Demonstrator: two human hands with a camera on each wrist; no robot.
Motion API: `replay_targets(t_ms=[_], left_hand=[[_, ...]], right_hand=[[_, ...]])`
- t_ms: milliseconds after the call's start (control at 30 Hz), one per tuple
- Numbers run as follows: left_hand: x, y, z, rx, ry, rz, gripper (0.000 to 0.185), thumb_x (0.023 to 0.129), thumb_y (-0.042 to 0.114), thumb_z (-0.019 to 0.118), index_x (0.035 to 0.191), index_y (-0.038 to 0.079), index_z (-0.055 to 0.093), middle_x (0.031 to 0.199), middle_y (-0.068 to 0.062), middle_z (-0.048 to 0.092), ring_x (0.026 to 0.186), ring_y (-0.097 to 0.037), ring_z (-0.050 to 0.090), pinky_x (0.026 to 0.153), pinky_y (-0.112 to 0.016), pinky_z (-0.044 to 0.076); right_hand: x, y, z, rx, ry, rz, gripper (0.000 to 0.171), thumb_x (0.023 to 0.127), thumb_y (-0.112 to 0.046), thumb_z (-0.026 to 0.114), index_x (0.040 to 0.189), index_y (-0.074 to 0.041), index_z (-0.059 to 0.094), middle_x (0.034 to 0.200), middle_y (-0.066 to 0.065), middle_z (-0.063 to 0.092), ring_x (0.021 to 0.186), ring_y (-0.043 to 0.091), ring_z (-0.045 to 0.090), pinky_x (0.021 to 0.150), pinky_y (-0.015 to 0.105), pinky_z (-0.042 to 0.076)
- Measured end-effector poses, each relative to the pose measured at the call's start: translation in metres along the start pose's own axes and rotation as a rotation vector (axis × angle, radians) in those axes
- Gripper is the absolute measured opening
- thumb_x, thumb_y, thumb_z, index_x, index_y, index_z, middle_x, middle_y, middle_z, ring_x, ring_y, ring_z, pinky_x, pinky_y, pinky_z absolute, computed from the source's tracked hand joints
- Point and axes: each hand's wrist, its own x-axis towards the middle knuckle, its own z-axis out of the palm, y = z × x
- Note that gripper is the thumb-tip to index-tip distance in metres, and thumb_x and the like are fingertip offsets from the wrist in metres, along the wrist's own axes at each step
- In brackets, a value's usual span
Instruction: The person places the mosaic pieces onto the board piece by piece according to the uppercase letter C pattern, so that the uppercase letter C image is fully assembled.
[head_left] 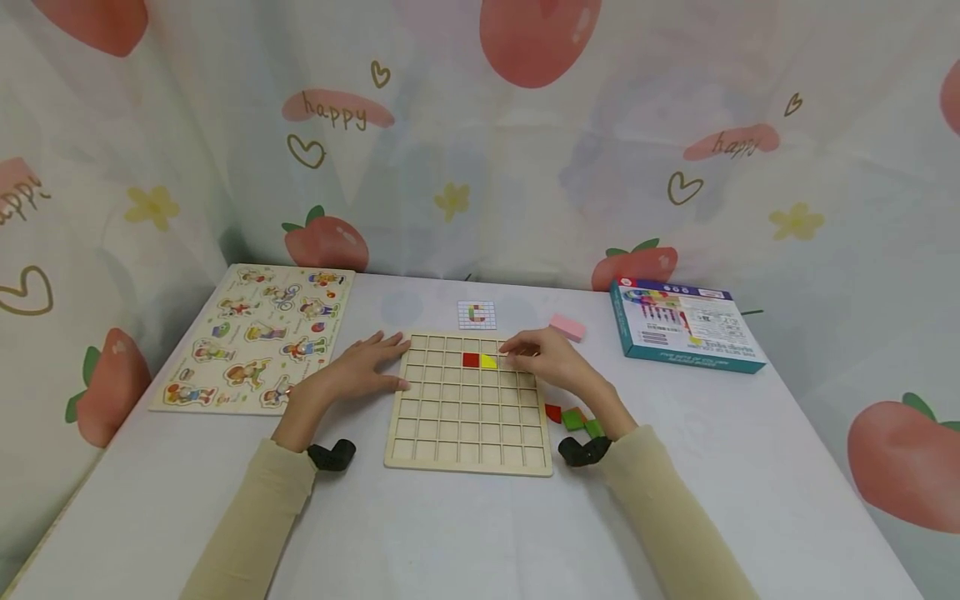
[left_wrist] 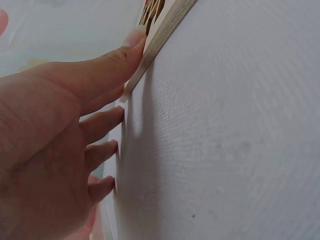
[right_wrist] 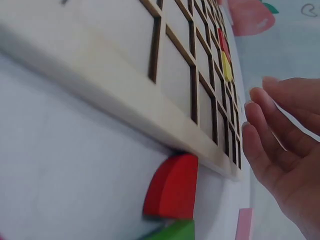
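Observation:
A wooden grid board point(head_left: 468, 429) lies flat on the table. In one of its upper rows a red square piece point(head_left: 471, 360) and a yellow piece point(head_left: 488, 362) sit side by side. My left hand point(head_left: 363, 367) rests at the board's left edge with fingers spread; its thumb touches the wooden side in the left wrist view. Over the upper right of the board is my right hand point(head_left: 551, 358), fingers loosely bent, their tips just right of the yellow piece. Between these fingers point(right_wrist: 260, 120) no piece shows in the right wrist view.
Right of the board lie a red quarter-round piece point(right_wrist: 175, 187) and several green pieces point(head_left: 573, 418). A pink block point(head_left: 567, 327) and a small pattern card point(head_left: 477, 315) are behind it. A picture puzzle board point(head_left: 255, 342) lies left, a boxed set point(head_left: 686, 325) right.

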Motion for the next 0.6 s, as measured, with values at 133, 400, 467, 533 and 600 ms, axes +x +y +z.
replay_targets(t_ms=[133,400,467,533,600], left_hand=[[0.000,0.001,0.000,-0.003,0.003,0.009,0.080,0.096,0.040,0.071,0.160,0.007,0.035,0.170,-0.017,0.022,0.158,-0.045,0.009,0.127,-0.064,0.007],[0.000,-0.001,0.000,-0.001,0.005,-0.001,0.080,0.096,0.040,0.071,0.160,0.008,0.036,0.170,-0.015,0.023,0.159,-0.044,0.009,0.128,-0.063,0.007],[0.000,-0.001,0.001,0.000,0.005,0.000,0.080,0.096,0.040,0.071,0.160,0.008,0.036,0.170,-0.015,0.023,0.159,-0.044,0.009,0.128,-0.063,0.007],[0.000,-0.001,0.001,0.002,0.005,0.001,0.080,0.096,0.040,0.071,0.160,0.008,0.036,0.170,-0.015,0.023,0.159,-0.044,0.009,0.128,-0.063,0.007],[0.000,-0.002,0.001,0.004,0.005,0.001,0.080,0.096,0.041,0.071,0.160,0.008,0.036,0.170,-0.015,0.023,0.158,-0.044,0.009,0.128,-0.063,0.007]], right_hand=[[-0.010,0.002,-0.004,0.000,-0.003,0.006,0.022,0.097,-0.015,0.069,0.117,-0.009,0.076,0.108,0.006,0.073,0.098,0.024,0.061,0.086,0.031,0.053],[-0.029,0.005,-0.010,-0.023,-0.017,0.001,0.022,0.098,-0.015,0.069,0.118,-0.010,0.076,0.104,0.005,0.072,0.094,0.022,0.061,0.081,0.027,0.055],[-0.034,0.006,-0.012,-0.027,-0.017,0.007,0.022,0.098,-0.016,0.069,0.118,-0.010,0.076,0.104,0.004,0.072,0.094,0.022,0.062,0.080,0.028,0.055],[-0.038,0.008,-0.013,-0.030,-0.018,0.015,0.022,0.098,-0.016,0.070,0.118,-0.010,0.076,0.104,0.004,0.072,0.093,0.021,0.062,0.079,0.028,0.055],[-0.042,0.009,-0.015,-0.031,-0.023,0.022,0.023,0.097,-0.016,0.070,0.118,-0.009,0.076,0.103,0.004,0.072,0.093,0.021,0.062,0.079,0.028,0.055]])
